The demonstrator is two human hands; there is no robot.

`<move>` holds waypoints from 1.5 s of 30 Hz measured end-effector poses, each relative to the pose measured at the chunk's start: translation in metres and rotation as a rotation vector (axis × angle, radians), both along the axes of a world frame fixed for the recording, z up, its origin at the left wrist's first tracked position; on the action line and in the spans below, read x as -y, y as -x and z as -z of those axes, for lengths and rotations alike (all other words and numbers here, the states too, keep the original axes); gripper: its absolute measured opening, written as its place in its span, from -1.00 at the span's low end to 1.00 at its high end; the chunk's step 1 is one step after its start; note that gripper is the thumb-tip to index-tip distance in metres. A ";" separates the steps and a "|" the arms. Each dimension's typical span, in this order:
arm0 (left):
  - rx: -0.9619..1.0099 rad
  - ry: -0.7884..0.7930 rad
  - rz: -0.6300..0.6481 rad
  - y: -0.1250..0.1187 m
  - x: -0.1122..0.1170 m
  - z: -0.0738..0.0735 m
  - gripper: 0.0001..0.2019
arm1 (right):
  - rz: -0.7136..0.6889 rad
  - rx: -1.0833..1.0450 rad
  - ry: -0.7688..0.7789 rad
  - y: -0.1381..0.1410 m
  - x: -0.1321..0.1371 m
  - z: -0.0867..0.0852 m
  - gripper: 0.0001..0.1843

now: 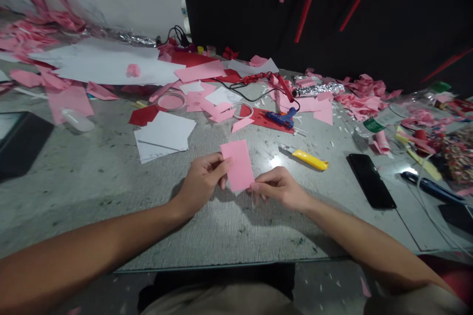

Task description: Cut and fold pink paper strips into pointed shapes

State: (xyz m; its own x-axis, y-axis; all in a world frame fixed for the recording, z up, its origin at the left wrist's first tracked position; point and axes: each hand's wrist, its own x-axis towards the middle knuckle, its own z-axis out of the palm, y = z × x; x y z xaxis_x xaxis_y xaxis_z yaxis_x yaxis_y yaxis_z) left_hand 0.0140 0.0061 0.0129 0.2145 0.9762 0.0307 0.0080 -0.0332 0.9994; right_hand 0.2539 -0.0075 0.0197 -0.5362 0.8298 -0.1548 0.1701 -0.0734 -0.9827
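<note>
A small pink rectangle of paper (238,165) is held up between both hands, above the front middle of the table. My left hand (202,177) pinches its left edge, thumb on the face towards me and fingers behind. At the lower right corner, my right hand (279,188) grips the paper between thumb and forefinger. Just beyond the right hand lies a yellow utility knife (309,159) with its blade end pointing left. White paper pieces (162,133) lie beyond the left hand, a thin stick across them.
A blue hot glue gun (281,119) rests on red paper farther back. A black phone (371,181) lies to the right, and a plastic bottle (382,120) behind it. Pink scraps (70,101) and white sheets cover the back. A dark box-like object (25,142) stands left.
</note>
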 end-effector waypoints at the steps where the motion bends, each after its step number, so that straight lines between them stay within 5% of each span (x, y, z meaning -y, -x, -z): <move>1: -0.003 0.002 0.002 0.000 0.000 0.000 -0.62 | -0.004 -0.008 -0.003 0.000 0.000 0.000 -0.65; 10: -0.038 -0.084 0.058 0.002 0.013 -0.001 -0.64 | -0.031 -0.034 -0.071 -0.001 -0.001 -0.004 -0.61; 45: -0.130 -0.022 0.311 0.000 0.013 -0.008 -0.63 | 0.055 0.037 -0.147 -0.001 0.000 -0.007 -0.45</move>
State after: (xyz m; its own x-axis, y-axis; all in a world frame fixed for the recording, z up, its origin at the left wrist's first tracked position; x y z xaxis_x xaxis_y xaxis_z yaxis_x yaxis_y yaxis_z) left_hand 0.0141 -0.0068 0.0206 0.5054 0.8629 0.0038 0.1219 -0.0757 0.9897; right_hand 0.2552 -0.0080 0.0271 -0.4853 0.8730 -0.0480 0.2061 0.0608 -0.9766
